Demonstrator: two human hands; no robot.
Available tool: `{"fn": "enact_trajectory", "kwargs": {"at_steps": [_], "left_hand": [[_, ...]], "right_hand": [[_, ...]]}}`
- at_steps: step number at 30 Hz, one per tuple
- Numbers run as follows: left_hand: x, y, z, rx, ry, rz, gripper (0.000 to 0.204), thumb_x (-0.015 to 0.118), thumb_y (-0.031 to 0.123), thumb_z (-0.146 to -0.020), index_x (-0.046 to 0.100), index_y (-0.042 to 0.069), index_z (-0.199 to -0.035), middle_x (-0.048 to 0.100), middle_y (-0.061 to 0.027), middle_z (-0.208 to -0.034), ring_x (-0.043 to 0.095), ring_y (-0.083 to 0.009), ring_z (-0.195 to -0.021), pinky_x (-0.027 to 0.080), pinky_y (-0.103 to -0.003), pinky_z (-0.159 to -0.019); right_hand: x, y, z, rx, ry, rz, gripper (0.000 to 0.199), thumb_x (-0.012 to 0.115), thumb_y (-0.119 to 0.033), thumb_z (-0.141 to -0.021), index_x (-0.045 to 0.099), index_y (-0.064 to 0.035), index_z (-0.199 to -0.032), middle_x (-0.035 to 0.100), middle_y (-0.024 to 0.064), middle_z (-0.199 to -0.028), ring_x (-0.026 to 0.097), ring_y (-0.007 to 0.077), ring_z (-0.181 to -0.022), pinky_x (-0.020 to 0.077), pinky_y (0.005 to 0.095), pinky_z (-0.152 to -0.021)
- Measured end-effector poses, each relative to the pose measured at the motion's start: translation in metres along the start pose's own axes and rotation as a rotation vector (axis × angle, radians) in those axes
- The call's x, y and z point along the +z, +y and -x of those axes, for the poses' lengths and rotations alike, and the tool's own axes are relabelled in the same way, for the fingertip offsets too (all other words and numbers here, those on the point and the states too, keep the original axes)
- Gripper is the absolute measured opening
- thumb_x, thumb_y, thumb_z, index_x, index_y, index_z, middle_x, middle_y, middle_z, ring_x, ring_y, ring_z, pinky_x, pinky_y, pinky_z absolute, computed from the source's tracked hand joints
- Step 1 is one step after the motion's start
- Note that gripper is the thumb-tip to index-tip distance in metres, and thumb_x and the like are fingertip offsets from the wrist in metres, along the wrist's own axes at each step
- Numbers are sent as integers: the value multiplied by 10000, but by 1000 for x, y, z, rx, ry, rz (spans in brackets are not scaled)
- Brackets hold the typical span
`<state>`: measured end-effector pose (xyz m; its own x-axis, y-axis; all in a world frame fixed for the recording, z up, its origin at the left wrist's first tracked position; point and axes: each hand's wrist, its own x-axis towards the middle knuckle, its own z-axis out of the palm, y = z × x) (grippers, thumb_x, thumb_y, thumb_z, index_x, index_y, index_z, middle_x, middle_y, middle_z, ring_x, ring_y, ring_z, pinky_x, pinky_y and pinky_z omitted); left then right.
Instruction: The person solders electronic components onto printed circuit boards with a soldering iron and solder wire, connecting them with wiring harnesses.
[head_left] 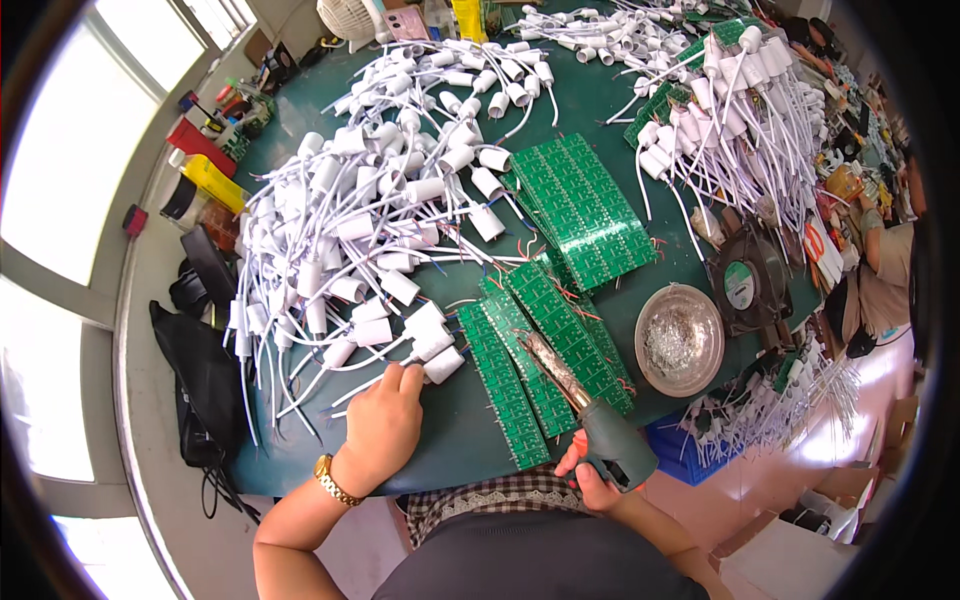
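My left hand is closed, fingertips pressed together at the near edge of a heap of white lamp holders with white wires. A lamp holder lies right by those fingertips; whatever they pinch is hidden. In my right hand is a soldering gun with a dark grip, its metal barrel pointing up and left. The barrel's tip hovers over, or touches, narrow green circuit boards lying side by side; I cannot tell which. Thin red wires stick out along the boards.
Beyond the strips lies a stack of green boards. A round bowl of shiny bits and a dark fan stand to the right. More wired lamp holders are piled far right. A black bag sits left; a blue crate is below.
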<state>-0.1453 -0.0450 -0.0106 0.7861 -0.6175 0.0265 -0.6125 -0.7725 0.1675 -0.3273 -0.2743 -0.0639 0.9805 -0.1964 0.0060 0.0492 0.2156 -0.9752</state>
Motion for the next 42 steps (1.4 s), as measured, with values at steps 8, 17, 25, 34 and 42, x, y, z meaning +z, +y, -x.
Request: {"fn": "enact_trajectory", "kwargs": {"at_steps": [8, 17, 25, 34, 42], "left_hand": [[-14, -23, -91, 318, 396, 28, 213, 611, 7, -726, 611, 45, -936, 560, -106, -871, 566, -292, -800, 470, -398, -688], [-23, -55, -214, 284, 540, 149, 295, 558, -47, -790, 624, 53, -1060, 632, -132, -977, 615, -328, -957, 517, -429, -772], [-30, -62, -232, 249, 563, -7, 293, 529, 11, -852, 568, 53, -1139, 595, -191, -1001, 598, -401, -912, 512, -472, -787], [-157, -29, -99, 232, 1042, 557, 198, 551, 67, -985, 560, -7, -1169, 521, 12, -855, 428, -16, -689, 330, -174, -575], [-14, -13, -26, 233, -804, 921, 528, 740, 370, -879, 471, 15, -1163, 597, -151, -922, 598, -167, -804, 456, -293, -716]], "right_hand": [[3, 24, 10, -137, 24, -24, 369, 577, -88, -913, 455, -6, -1251, 596, 99, -897, 628, 190, -770, 536, 355, -729], [5, 42, 15, -178, 89, -49, 389, 573, -69, -922, 450, -24, -1288, 585, 98, -928, 628, 188, -778, 540, 357, -733], [7, 29, 12, -192, 70, 84, 354, 588, -74, -918, 457, -7, -1240, 579, 73, -917, 628, 173, -763, 540, 347, -717], [3, 29, 4, -325, 7, 76, 402, 586, -97, -914, 463, -23, -1289, 597, 117, -895, 625, 198, -749, 544, 356, -683], [-2, 36, 4, -351, -50, 54, 470, 567, -169, -940, 428, -36, -1368, 576, 152, -894, 631, 226, -731, 564, 373, -664]]}}
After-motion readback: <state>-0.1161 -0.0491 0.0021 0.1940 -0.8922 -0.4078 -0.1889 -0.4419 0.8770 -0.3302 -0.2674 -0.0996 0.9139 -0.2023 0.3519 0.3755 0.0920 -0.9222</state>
